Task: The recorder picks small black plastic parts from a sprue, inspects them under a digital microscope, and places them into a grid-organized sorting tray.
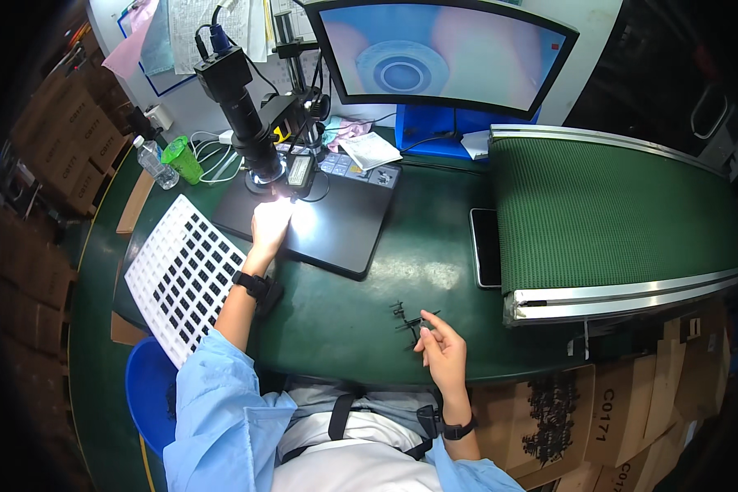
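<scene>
My left hand [272, 223] is closed under the lens of a black microscope camera [246, 119], its fingertips washed out by the bright lamp. On the monitor [447, 61], a small round part with concentric rings shows magnified between blurred pink fingers. At the front of the table, my right hand [443, 353] pinches a thin, branched black plastic sprue [412, 325] between thumb and finger. Beside my left forearm lies a white tray [152, 275] with rows of pockets, many holding small black parts.
A green conveyor belt [615, 213] with metal rails stands at right, a phone [485, 248] against its side. A bottle [156, 162] and green cup [182, 160] stand at back left. A blue bin [148, 394] sits lower left; a carton [500, 410] of black sprues is lower right.
</scene>
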Available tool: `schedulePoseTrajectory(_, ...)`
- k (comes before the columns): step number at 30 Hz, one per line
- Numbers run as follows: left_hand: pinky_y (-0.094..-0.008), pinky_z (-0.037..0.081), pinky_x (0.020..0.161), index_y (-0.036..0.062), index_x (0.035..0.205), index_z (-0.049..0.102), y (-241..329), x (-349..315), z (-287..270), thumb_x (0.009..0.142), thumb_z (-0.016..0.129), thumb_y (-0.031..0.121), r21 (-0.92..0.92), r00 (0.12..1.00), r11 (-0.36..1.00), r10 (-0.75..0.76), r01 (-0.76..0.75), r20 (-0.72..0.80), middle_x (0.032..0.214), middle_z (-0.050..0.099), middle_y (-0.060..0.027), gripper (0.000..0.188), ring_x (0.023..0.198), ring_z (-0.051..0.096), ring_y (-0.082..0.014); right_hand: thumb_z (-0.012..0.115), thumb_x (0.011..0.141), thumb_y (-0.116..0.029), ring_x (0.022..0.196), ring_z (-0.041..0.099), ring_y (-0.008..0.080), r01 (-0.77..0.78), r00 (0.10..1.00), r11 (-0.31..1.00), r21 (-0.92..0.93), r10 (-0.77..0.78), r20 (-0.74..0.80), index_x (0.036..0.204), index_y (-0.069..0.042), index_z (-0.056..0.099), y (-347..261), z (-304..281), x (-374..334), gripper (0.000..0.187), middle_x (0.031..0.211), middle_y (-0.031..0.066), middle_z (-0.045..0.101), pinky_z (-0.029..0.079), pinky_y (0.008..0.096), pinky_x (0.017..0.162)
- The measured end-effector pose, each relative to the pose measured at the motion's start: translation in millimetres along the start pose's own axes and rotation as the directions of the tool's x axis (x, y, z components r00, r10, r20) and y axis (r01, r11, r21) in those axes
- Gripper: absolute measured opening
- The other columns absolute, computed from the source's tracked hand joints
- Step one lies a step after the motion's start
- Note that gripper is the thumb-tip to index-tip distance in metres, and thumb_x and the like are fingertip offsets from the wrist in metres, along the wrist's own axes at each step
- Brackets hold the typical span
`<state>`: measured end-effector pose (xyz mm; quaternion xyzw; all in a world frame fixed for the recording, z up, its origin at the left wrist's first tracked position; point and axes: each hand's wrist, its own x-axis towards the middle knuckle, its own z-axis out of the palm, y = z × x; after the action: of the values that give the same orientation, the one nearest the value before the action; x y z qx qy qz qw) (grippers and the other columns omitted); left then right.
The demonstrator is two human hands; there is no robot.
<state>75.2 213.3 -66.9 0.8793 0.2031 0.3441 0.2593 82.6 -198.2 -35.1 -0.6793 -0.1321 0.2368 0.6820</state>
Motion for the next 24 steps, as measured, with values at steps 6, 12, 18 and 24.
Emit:
schedulePoseTrajectory(6,-0.0314,0.045,0.057,-0.0007,0.073,0.062,0,2,-2,0.08,0.061,0.017,-0.035,1.0,0.999,0.017,-0.018,-0.025,0.067,0.06,-0.0135,0.02,0.059,0.058,-0.0238,0.054,0.09,-0.007,0.045,0.042,0.0026,-0.026,0.999,0.999,-0.018,0.027,0.019,0.118,0.001,0.056,5,2,0,0.029,0.062,0.0026,0.057,0.032,0.0167,0.041)
schedulePoseTrajectory(12,-0.0276,0.045,0.058,0.0008,0.076,0.062,-4,0,-24,0.078,0.062,0.018,-0.146,1.0,0.989,-0.017,0.017,0.006,0.063,0.058,-0.0075,0.018,0.059,0.057,-0.0133,0.054,0.09,-0.009,0.043,0.041,0.0027,-0.07,0.997,0.997,-0.028,0.069,-0.046,0.117,0.001,0.056,11,6,-1,0.029,0.061,0.0031,0.057,0.032,0.017,0.039)
schedulePoseTrajectory(18,-0.0262,0.049,0.057,-0.0006,0.085,0.064,-50,1,-97,0.077,0.064,0.007,-0.056,0.974,0.978,-0.193,0.201,0.122,0.069,0.064,-0.007,0.01,0.06,0.062,-0.0128,0.053,0.091,-0.008,0.045,0.04,0.0018,-0.074,0.997,0.994,-0.086,0.072,-0.025,0.116,0.001,0.057,8,6,0,0.027,0.06,0.0008,0.055,0.032,0.0169,0.041)
schedulePoseTrajectory(24,-0.0348,0.05,0.067,-0.0013,0.078,0.068,-135,0,-187,0.068,0.066,0.005,0.402,0.946,0.856,-0.294,0.325,-0.139,0.076,0.065,-0.0186,0.012,0.07,0.064,-0.0305,0.052,0.091,-0.008,0.045,0.04,0.0017,-0.089,0.996,0.988,-0.123,0.086,-0.032,0.116,0.001,0.057,5,8,0,0.027,0.06,0.0008,0.054,0.031,0.017,0.041)
